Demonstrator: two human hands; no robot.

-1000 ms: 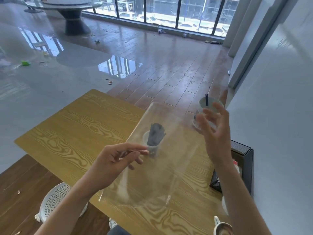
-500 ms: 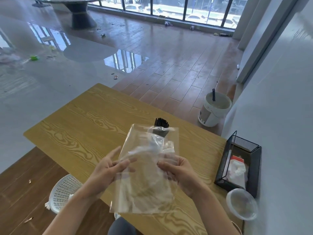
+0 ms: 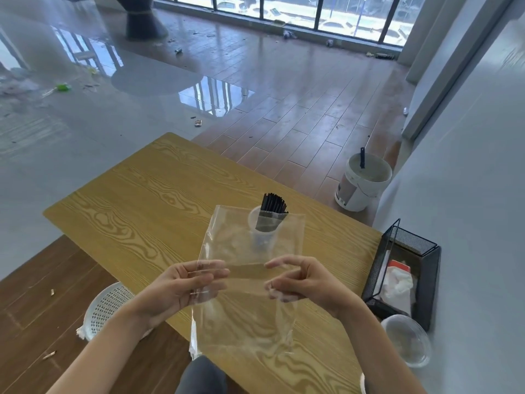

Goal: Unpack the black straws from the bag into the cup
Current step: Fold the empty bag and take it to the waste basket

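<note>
The bag (image 3: 250,280), crumpled half a second ago, now hangs flat: left hand (image 3: 181,288) pinching its edge, right hand (image 3: 301,282) seemingly loosening. Black straws (image 3: 273,202) stand in the cup (image 3: 262,233) at twelve o'clock on the bench (image 3: 136,211); unpacking looks finished.

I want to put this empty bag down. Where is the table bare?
The table is bare left of the cup, out to its left and far edges. The right end is crowded: the mesh basket and plastic bowl sit there.
</note>
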